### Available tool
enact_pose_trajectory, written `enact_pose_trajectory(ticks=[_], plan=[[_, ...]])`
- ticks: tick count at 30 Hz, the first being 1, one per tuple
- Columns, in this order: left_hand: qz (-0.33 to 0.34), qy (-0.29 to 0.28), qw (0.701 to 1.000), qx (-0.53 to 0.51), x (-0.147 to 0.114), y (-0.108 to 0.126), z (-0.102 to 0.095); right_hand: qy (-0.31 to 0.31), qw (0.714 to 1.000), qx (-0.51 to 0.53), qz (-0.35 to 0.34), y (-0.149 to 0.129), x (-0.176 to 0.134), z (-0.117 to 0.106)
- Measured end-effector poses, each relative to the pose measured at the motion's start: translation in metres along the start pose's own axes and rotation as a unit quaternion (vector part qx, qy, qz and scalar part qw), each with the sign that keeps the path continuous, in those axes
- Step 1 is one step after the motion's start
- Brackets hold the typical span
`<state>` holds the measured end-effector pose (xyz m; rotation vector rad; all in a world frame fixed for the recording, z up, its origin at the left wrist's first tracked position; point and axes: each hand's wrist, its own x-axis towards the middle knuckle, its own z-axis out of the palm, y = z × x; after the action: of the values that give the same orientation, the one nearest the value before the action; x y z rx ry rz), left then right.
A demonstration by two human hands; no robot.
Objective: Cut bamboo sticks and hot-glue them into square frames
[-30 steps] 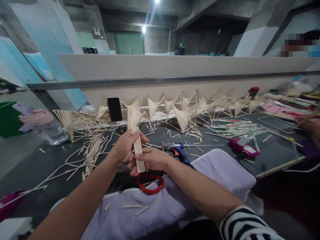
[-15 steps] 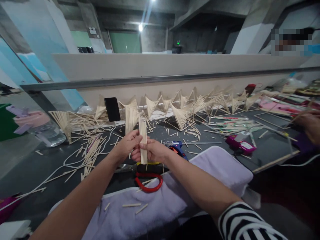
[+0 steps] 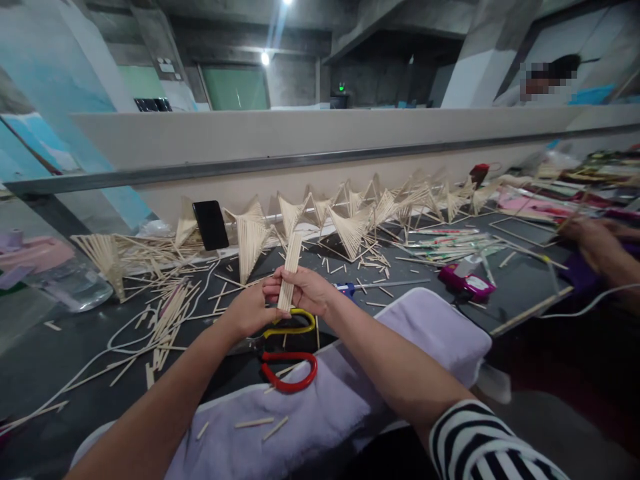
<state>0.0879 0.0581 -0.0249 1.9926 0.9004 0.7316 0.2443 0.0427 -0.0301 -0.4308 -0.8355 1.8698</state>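
Note:
A flat bundle of thin wooden sticks stands tilted between my hands, its top leaning right. My right hand grips it around the middle, thumb across the front. With thumb and fingers at the bundle's lower end and left side, my left hand holds it too. Just below lie scissors with one red and one yellow handle loop, their blades partly under my left wrist. Behind my right wrist shows part of a blue glue gun.
Twisted stick structures line the back of the dark table, near a black phone. Loose sticks and a white cable lie left, beside a water bottle. A lilac cloth covers the front edge. A co-worker's hand is at right.
The bundle has gone from nearly upright to tilted right. My left hand has shifted down to its lower end, exposing more of the scissors. The camera view has turned slightly right.

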Motion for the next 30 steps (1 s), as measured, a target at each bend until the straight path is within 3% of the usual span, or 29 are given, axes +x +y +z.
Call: enact_pose_trajectory(ticks=[3, 13, 18, 21, 23, 28, 30], plan=[[0.001, 0.006, 1.0, 0.019, 0.0, -0.002, 0.0, 0.005, 1.0, -0.002, 0.005, 0.0, 0.001, -0.001], [0.002, -0.074, 0.997, -0.012, 0.002, -0.011, -0.005, 0.014, 0.999, -0.028, 0.02, 0.003, 0.003, -0.006], [-0.044, -0.195, 0.975, -0.092, -0.005, 0.003, -0.038, -0.039, 0.994, -0.095, 0.049, 0.009, -0.001, 0.001], [-0.06, -0.221, 0.961, -0.154, -0.013, 0.019, -0.06, -0.088, 0.988, -0.112, 0.053, 0.015, -0.004, 0.005], [-0.059, -0.205, 0.959, -0.186, -0.017, 0.031, -0.067, -0.1, 0.987, -0.12, 0.051, 0.019, -0.006, 0.008], [-0.044, -0.033, 0.963, -0.265, -0.022, 0.05, -0.062, -0.123, 0.98, -0.134, 0.078, 0.027, -0.011, 0.016], [-0.039, -0.008, 0.954, -0.297, -0.021, 0.051, -0.056, -0.131, 0.978, -0.135, 0.091, 0.029, -0.013, 0.018]])
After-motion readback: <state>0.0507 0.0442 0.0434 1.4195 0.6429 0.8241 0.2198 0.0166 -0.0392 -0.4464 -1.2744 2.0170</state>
